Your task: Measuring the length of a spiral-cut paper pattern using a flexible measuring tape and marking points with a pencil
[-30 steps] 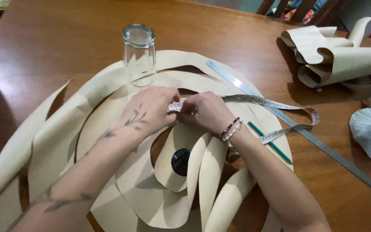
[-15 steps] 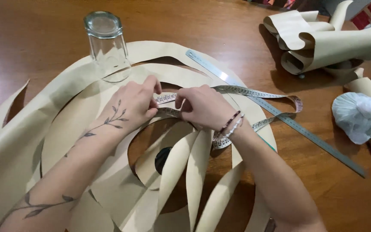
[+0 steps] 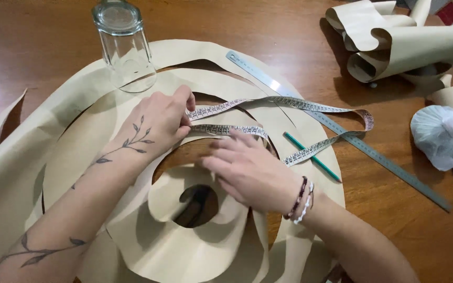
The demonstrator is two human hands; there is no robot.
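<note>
Curved bands of tan kraft paper lie in nested rings on the wooden table. My left hand presses a white measuring tape against an inner paper ring, fingertips pinching the tape's end. My right hand rests flat on the paper just below the tape, fingers spread and pointing left, holding nothing. The tape loops away to the right over a long steel ruler.
An upturned clear glass stands on the paper at the back left. A green pencil lies beside the ruler. Rolled kraft paper sits at the back right, a white plastic bag at the right edge.
My right hand has let go of the tape and slid down onto the paper. My left hand still holds the tape's end. The camera has moved closer.
</note>
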